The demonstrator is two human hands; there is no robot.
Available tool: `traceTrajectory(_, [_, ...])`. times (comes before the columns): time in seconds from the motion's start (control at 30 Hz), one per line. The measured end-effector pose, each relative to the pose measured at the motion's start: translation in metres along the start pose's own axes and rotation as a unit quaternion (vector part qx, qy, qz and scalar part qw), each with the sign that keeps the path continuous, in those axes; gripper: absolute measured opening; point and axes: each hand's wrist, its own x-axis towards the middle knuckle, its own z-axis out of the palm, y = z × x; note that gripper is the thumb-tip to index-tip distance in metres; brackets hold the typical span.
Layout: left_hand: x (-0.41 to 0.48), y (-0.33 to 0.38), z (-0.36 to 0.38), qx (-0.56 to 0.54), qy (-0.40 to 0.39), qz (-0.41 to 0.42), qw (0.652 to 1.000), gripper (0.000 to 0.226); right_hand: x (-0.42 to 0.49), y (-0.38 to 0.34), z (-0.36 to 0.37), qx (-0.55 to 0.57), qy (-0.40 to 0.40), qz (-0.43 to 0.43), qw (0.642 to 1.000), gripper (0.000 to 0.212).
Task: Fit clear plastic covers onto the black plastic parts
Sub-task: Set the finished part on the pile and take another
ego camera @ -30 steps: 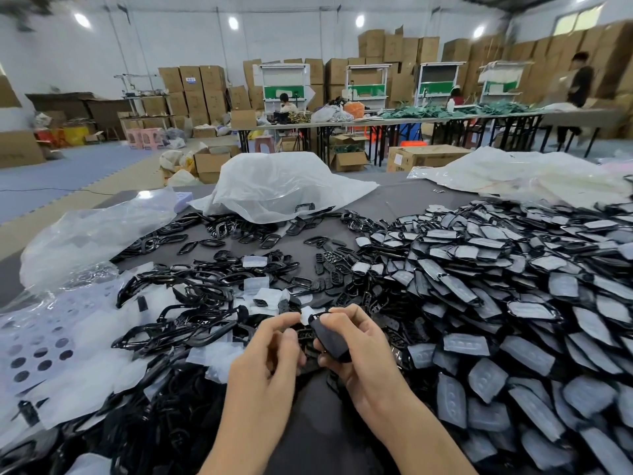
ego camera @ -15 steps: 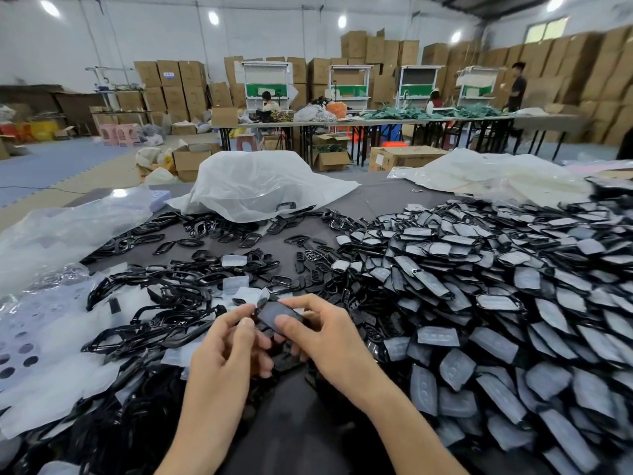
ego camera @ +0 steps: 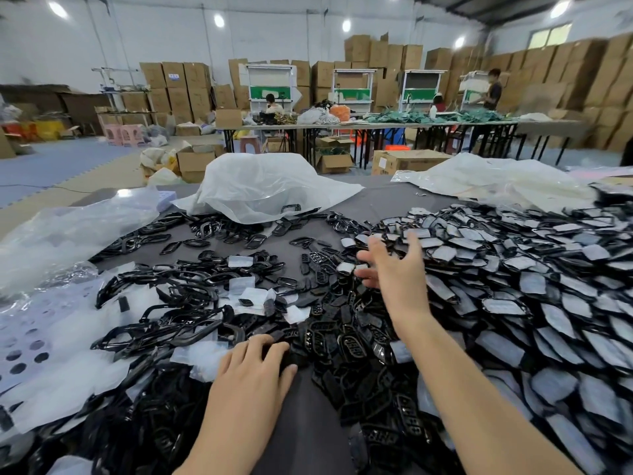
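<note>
My right hand (ego camera: 394,269) reaches forward over the near edge of a large heap of covered black parts (ego camera: 513,286), its fingers spread and holding nothing. My left hand (ego camera: 253,368) lies low at the table's front with its fingertips on loose black plastic parts (ego camera: 342,341). Whether it grips one is hidden under the fingers. Black frames (ego camera: 178,303) and clear plastic covers (ego camera: 241,284) lie scattered to the left.
The grey table (ego camera: 301,433) shows bare between my arms. A white perforated sheet (ego camera: 30,337) lies at the left. Plastic bags (ego camera: 267,186) sit at the table's back. Behind are cardboard boxes, work tables and people.
Both hands held one black part with a cover together near the front. Now the right hand has moved forward, open, over the heap, and the left hand has dropped onto the loose parts.
</note>
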Motion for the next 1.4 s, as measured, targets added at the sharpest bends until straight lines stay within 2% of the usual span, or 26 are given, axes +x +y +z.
traceTrajectory(0.1, [0.002,-0.004,0.002,0.001,0.013,0.006,1.000,0.026,-0.015,0.015,0.016,-0.067,-0.065,-0.027,0.995,0.057])
traceTrajectory(0.2, [0.003,-0.007,0.002,-0.006,0.032,0.006,0.999,0.026,-0.023,0.028,0.029,-0.208,-0.120,-0.062,0.969,0.042])
traceTrajectory(0.27, [0.003,-0.006,0.001,-0.001,0.053,0.011,0.999,0.017,-0.025,0.034,0.041,-0.287,-0.169,-0.074,0.940,0.041])
traceTrajectory(0.37, [0.006,-0.006,-0.002,-0.014,0.070,-0.009,0.997,0.032,-0.026,0.044,0.057,-0.389,-0.238,-0.102,0.884,0.046])
traceTrajectory(0.43, [0.006,-0.007,-0.005,-0.056,0.071,-0.045,0.995,0.034,-0.026,0.048,0.069,-0.444,-0.269,-0.117,0.847,0.047])
traceTrajectory(0.5, [0.005,-0.008,-0.008,-0.123,0.090,-0.099,0.983,0.030,-0.028,0.051,0.079,-0.465,-0.283,-0.135,0.828,0.047])
traceTrajectory(0.57, [0.006,-0.011,-0.014,-0.223,0.132,-0.159,0.953,0.029,-0.032,0.051,0.090,-0.454,-0.285,-0.166,0.828,0.043])
traceTrajectory(0.67, [0.011,-0.021,-0.026,-0.321,0.242,-0.242,0.883,0.015,-0.041,0.051,0.106,-0.423,-0.329,-0.195,0.821,0.043])
traceTrajectory(0.7, [0.013,-0.026,-0.028,-0.337,0.268,-0.266,0.863,0.014,-0.046,0.052,0.111,-0.418,-0.363,-0.192,0.810,0.045])
traceTrajectory(0.77, [0.015,-0.035,-0.030,-0.374,0.299,-0.306,0.823,0.019,-0.055,0.053,0.118,-0.429,-0.437,-0.200,0.765,0.051])
traceTrajectory(0.83, [0.018,-0.042,-0.030,-0.427,0.312,-0.334,0.781,0.026,-0.062,0.055,0.122,-0.445,-0.476,-0.229,0.723,0.046])
traceTrajectory(0.9, [0.019,-0.043,-0.032,-0.463,0.317,-0.342,0.754,0.029,-0.066,0.054,0.122,-0.460,-0.455,-0.261,0.717,0.035])
traceTrajectory(0.97, [0.020,-0.041,-0.033,-0.484,0.314,-0.332,0.747,0.028,-0.069,0.054,0.117,-0.491,-0.410,-0.306,0.705,0.027])
traceTrajectory(1.03, [0.020,-0.038,-0.035,-0.513,0.305,-0.316,0.738,0.022,-0.072,0.054,0.107,-0.484,-0.381,-0.314,0.722,0.026])
traceTrajectory(1.17, [0.021,-0.030,-0.038,-0.564,0.273,-0.287,0.724,0.022,-0.078,0.048,0.081,-0.342,-0.345,-0.190,0.853,0.020])
traceTrajectory(1.23, [0.019,-0.026,-0.039,-0.575,0.259,-0.275,0.726,0.022,-0.079,0.046,0.068,-0.284,-0.308,-0.138,0.898,0.020])
traceTrajectory(1.33, [0.017,-0.019,-0.041,-0.595,0.245,-0.257,0.721,0.023,-0.080,0.043,0.049,-0.208,-0.264,-0.075,0.939,0.029])
traceTrajectory(1.4, [0.016,-0.015,-0.041,-0.603,0.234,-0.251,0.720,0.025,-0.081,0.041,0.040,-0.116,-0.257,-0.009,0.959,0.036])
